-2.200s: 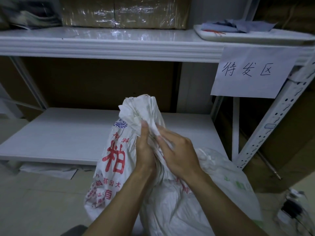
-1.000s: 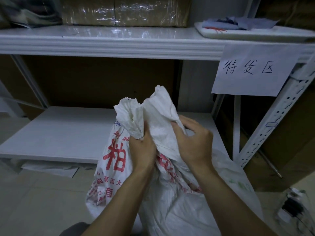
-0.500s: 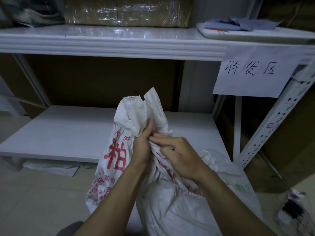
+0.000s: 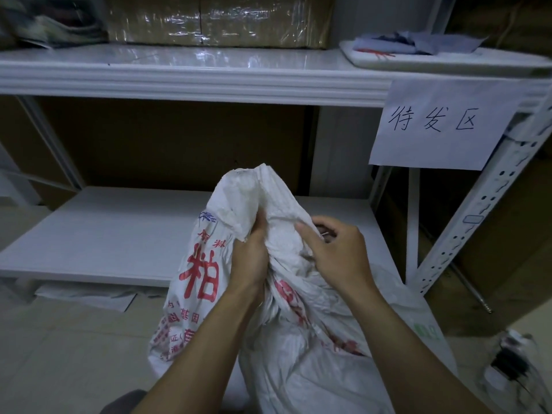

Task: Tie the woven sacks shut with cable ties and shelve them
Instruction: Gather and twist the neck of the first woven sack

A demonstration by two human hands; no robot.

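A white woven sack (image 4: 191, 297) with red printed characters stands on the floor in front of the low white shelf (image 4: 119, 234). Its mouth is bunched into a crumpled neck that sticks up. My left hand (image 4: 249, 258) is clenched around that neck from the left. My right hand (image 4: 334, 252) sits just right of the neck with thumb and fingers curled, gripping a fold of the sack's loose cloth. A second white sack (image 4: 418, 318) lies behind my right forearm, partly hidden. No cable tie can be made out.
An upper white shelf (image 4: 191, 76) carries a wrapped cardboard box (image 4: 218, 19) and a tray with blue cloth (image 4: 433, 55). A handwritten paper sign (image 4: 439, 124) hangs on the perforated upright (image 4: 484, 210). Flat sheets lie under the low shelf. A dark cabled object (image 4: 513, 366) sits on the floor at right.
My right hand has left the neck and moved right and up, pulling loose cloth with it. My left hand keeps its grip on the bunched neck, which leans slightly further right.
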